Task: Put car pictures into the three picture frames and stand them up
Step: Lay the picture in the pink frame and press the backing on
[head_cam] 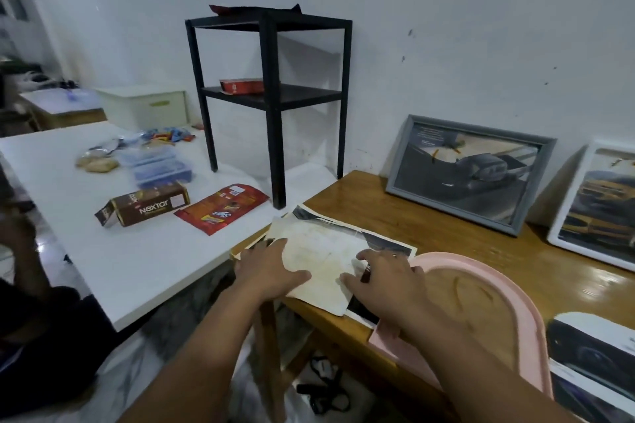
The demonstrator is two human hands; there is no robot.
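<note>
A grey frame (470, 175) with a dark car picture leans against the wall on the wooden table (429, 227). To its right leans a white frame (598, 206) holding a yellow car picture. A pink frame (481, 302) lies flat at the table's near edge, its brown board facing up. Left of it a beige sheet (323, 261) lies on a car picture (388, 240). My left hand (271, 268) holds the sheet's left edge, thumb on top. My right hand (385, 282) holds its right side, with a small dark object between the fingers.
More car pictures (591, 350) lie at the lower right. A black shelf stand (271, 96) stands on the white table (103, 251) to the left, beside a snack box (147, 204), a red wrapper (223, 208) and plastic containers (158, 168). Another person's arm (24, 251) is at the far left.
</note>
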